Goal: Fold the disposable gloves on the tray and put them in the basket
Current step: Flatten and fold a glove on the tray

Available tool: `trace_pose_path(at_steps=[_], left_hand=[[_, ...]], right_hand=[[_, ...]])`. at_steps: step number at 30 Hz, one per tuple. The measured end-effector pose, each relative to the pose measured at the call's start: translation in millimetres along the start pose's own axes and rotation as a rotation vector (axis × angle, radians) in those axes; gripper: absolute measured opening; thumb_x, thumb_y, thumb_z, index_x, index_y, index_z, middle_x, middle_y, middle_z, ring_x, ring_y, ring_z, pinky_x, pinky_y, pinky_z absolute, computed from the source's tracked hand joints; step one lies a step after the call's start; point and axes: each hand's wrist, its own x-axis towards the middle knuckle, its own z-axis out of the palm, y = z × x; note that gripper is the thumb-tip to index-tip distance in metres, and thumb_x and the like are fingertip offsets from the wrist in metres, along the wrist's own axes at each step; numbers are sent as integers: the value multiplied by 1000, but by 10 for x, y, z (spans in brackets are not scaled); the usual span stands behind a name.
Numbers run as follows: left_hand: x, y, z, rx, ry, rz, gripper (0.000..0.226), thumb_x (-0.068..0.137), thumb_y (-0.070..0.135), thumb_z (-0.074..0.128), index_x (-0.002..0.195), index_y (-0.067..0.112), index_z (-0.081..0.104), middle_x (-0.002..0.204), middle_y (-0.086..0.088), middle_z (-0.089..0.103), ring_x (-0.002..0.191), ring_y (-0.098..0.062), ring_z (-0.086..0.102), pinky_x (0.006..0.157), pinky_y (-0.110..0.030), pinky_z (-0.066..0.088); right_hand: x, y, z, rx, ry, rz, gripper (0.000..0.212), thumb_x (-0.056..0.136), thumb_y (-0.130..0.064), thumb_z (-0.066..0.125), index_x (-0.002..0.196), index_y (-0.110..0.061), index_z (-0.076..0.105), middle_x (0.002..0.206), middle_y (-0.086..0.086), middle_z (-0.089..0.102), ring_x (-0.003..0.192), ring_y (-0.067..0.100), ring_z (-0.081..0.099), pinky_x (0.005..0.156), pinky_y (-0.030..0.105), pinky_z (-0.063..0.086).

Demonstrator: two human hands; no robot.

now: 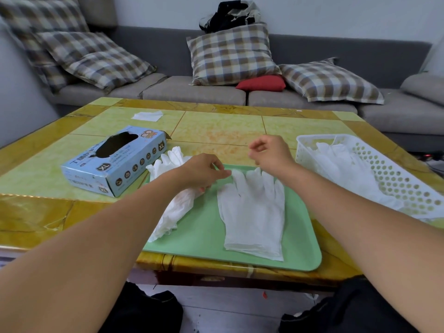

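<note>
At the worktop (216, 131), my left hand (201, 170) pinches the fingertip end of a white glove (252, 210) lying flat on the one green tray (206, 239), while my right hand (271, 155) hovers at its twelve o'clock, fingers (254, 146) loosely curled around nothing. The fold seems about to start; next I should draw the fingertips toward the cuff. A crumpled heap of gloves (175, 207), uncountable, waits at nine o'clock. One white basket (384, 169), at two o'clock, already holds gloves.
</note>
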Motion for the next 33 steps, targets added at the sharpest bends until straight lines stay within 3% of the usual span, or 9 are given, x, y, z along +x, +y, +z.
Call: trace_pose_path(at_steps=[2, 6, 9, 12, 15, 18, 24, 29, 33], left_hand=[[-23, 56, 30, 180, -21, 121, 42, 84, 45, 77, 113, 18, 65, 104, -3, 66, 81, -16, 61, 67, -24, 48], [-11, 109, 165, 393, -71, 123, 37, 86, 40, 76, 111, 15, 65, 101, 0, 62, 89, -18, 57, 76, -28, 47], [10, 100, 204, 413, -59, 90, 25, 91, 31, 72, 106, 12, 66, 96, 0, 60, 88, -19, 56, 74, -28, 45], [27, 84, 163, 374, -97, 51, 14, 94, 25, 68, 96, 12, 63, 88, -3, 65, 77, -22, 61, 69, -32, 51], [4, 65, 87, 279, -133, -5, 12, 95, 19, 65, 87, 13, 58, 79, -3, 63, 64, -24, 65, 60, -31, 58], [-7, 38, 66, 279, -141, -17, 11, 92, 16, 69, 90, 13, 58, 84, -4, 63, 64, -22, 63, 54, -26, 56], [-27, 98, 143, 341, -85, 140, 48, 80, 16, 79, 121, 21, 55, 106, 1, 53, 90, -18, 54, 70, -30, 47], [-50, 167, 207, 364, -97, 265, 16, 87, 27, 71, 102, 22, 69, 101, 4, 63, 84, -14, 56, 68, -24, 45], [-51, 134, 246, 483, -131, 237, 30, 83, 45, 77, 94, 19, 70, 97, 2, 67, 90, -17, 60, 83, -35, 52]], right_hand=[[78, 119, -92, -164, 76, 76, 13, 87, -14, 76, 77, -10, 69, 75, -1, 66, 75, 16, 65, 70, 27, 49], [23, 260, 11, -418, -143, 313, 46, 78, -43, 84, 68, -13, 51, 69, 2, 55, 61, 20, 54, 50, 28, 36], [37, 301, 48, -367, -163, 266, 26, 77, -28, 84, 78, -8, 68, 82, 0, 69, 78, 18, 67, 61, 27, 51], [-4, 320, 63, -273, -158, 139, 7, 78, -16, 83, 77, -13, 77, 78, -6, 73, 78, 12, 68, 62, 23, 47], [-12, 347, 67, -253, -141, 78, 9, 80, -19, 83, 81, -15, 75, 76, -6, 69, 73, 12, 63, 63, 24, 44], [23, 403, 65, -306, -137, 121, 25, 82, -26, 83, 100, -13, 70, 94, 0, 68, 88, 20, 65, 75, 30, 50], [57, 394, 64, -284, -46, 172, 29, 81, -24, 83, 103, -17, 67, 108, 5, 68, 98, 24, 65, 80, 30, 50], [23, 370, 108, -271, -37, 190, 28, 70, -15, 87, 87, -20, 66, 97, 4, 72, 91, 22, 69, 80, 33, 57], [6, 319, 74, -191, -11, 182, 25, 68, -6, 87, 79, -18, 67, 87, 4, 73, 89, 21, 71, 81, 33, 58]])
